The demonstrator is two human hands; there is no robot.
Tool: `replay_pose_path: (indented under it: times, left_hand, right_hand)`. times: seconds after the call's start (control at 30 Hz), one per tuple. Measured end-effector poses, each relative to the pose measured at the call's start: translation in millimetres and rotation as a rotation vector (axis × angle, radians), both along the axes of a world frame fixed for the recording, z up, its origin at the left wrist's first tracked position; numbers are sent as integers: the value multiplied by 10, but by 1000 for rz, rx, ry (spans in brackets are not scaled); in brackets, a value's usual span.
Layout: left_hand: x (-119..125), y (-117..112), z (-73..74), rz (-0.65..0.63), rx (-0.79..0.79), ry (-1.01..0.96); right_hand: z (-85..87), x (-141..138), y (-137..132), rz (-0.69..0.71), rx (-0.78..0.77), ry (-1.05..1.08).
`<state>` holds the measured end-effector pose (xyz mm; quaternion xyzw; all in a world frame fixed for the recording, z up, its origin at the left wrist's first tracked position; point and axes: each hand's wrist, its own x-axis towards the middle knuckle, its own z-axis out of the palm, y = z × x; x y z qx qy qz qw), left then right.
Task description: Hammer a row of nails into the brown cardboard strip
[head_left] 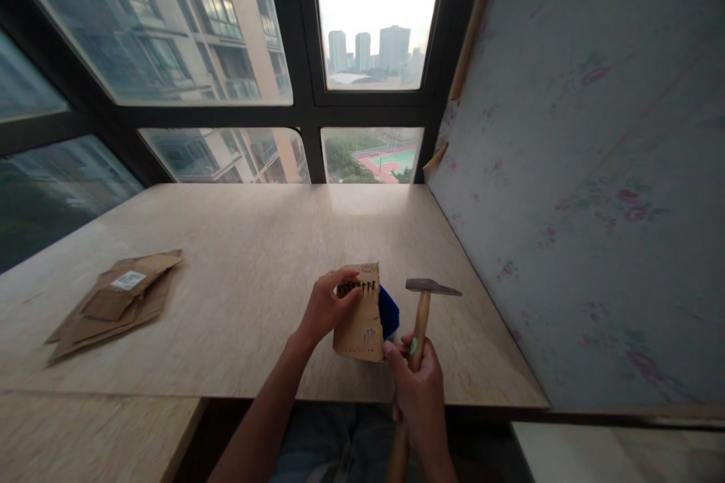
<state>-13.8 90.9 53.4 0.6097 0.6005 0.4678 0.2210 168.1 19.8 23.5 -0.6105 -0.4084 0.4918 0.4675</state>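
My left hand (328,307) grips the top left of a small piece of brown cardboard (361,324) that stands upright on the wooden table (254,272). A row of dark nails is stuck through the cardboard's top edge. Something blue (389,312) shows behind the cardboard's right side. My right hand (416,385) is wrapped round the wooden handle of a hammer (422,309). The hammer's metal head is raised just right of the cardboard, apart from it.
A flattened brown cardboard package (116,300) with a white label lies at the table's left. A floral-papered wall (583,181) bounds the table on the right. Dark-framed windows (306,113) stand behind the far edge.
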Motion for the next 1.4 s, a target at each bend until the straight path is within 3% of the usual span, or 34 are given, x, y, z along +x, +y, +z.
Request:
replay_pose_path:
  times: [0.27, 0.6, 1.0, 1.3, 1.4]
  left_hand:
    - [-7, 5, 26, -19, -42, -117]
    - [-4, 15, -56, -13, -8, -34]
    - [-8, 5, -30, -31, 14, 13]
    - [-49, -391, -65, 214, 176, 108]
    - [-37, -346, -37, 169, 194, 140]
  right_hand:
    - [-3, 6, 26, 7, -47, 64]
    - [36, 15, 28, -9, -63, 71]
    - [9, 27, 36, 2, -51, 64]
    - [59, 108, 13, -22, -56, 22]
    - [65, 153, 24, -20, -40, -9]
